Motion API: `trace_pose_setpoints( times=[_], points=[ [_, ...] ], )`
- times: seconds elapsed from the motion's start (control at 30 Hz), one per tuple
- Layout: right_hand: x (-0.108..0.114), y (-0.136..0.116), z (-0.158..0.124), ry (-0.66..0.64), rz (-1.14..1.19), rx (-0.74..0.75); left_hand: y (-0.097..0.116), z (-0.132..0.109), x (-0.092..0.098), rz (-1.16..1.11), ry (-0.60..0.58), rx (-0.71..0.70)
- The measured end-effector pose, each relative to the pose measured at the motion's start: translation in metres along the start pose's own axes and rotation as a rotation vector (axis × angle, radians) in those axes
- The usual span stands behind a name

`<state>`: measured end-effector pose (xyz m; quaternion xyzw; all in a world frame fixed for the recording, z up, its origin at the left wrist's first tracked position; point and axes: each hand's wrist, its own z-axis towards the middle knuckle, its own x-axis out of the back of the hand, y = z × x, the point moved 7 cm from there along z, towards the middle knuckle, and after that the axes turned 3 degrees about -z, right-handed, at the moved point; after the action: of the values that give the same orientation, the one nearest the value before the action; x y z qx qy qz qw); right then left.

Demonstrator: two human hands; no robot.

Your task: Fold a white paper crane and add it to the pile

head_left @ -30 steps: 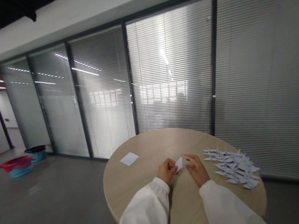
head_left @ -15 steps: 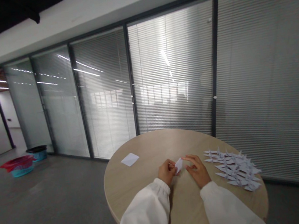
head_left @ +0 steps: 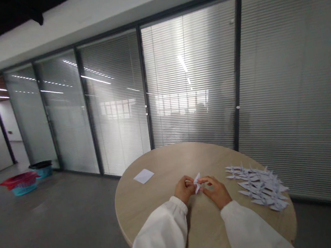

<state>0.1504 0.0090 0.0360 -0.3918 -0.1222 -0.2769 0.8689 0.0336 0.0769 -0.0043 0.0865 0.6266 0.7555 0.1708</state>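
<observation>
A small folded white paper piece (head_left: 197,182) is pinched between my two hands above a round wooden table (head_left: 153,212). My left hand (head_left: 184,189) grips its left side with closed fingers. On the other side, my right hand (head_left: 215,189) has its fingertips closed on the paper. Both arms wear white sleeves. To the right of my right hand lies a heap of several folded white paper cranes (head_left: 259,186). A flat square white sheet (head_left: 143,176) lies on the table at the far left.
Glass walls with closed blinds (head_left: 190,83) run behind the table. On the grey floor at far left stand a red and blue basin (head_left: 20,183) and a dark-rimmed basin (head_left: 40,168). The table's edge curves round close to the glass on the right.
My right hand has moved left and closed its fingertips onto the paper piece, which before only my left hand held. The paper now looks narrower and more folded.
</observation>
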Motion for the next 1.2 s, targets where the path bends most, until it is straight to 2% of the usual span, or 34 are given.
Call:
trace_pose_setpoints(
  times=[0.3,0.5,0.67,0.83,0.9,1.0,1.2],
  points=[
    [0.000,-0.006,-0.002,-0.013,-0.118,0.111,-0.004,0.002,-0.002,-0.285,-0.003,0.123],
    [-0.006,-0.008,-0.006,-0.046,-0.165,0.150,-0.003,0.002,0.005,-0.249,0.042,0.098],
    [0.002,-0.009,-0.003,0.000,-0.035,0.068,-0.006,0.002,0.008,-0.218,0.054,0.092],
    [0.012,0.014,-0.001,0.129,0.089,-0.153,-0.002,0.001,0.006,-0.154,0.032,0.081],
    [0.004,0.022,-0.001,0.056,0.090,-0.211,0.001,0.000,0.005,-0.155,0.031,0.068],
    [-0.007,0.025,-0.001,-0.056,0.095,-0.188,0.004,-0.002,0.003,-0.178,0.024,0.064],
    [-0.008,0.026,-0.002,-0.068,0.030,-0.182,0.005,-0.003,-0.001,-0.160,-0.007,0.085]
  ],
)
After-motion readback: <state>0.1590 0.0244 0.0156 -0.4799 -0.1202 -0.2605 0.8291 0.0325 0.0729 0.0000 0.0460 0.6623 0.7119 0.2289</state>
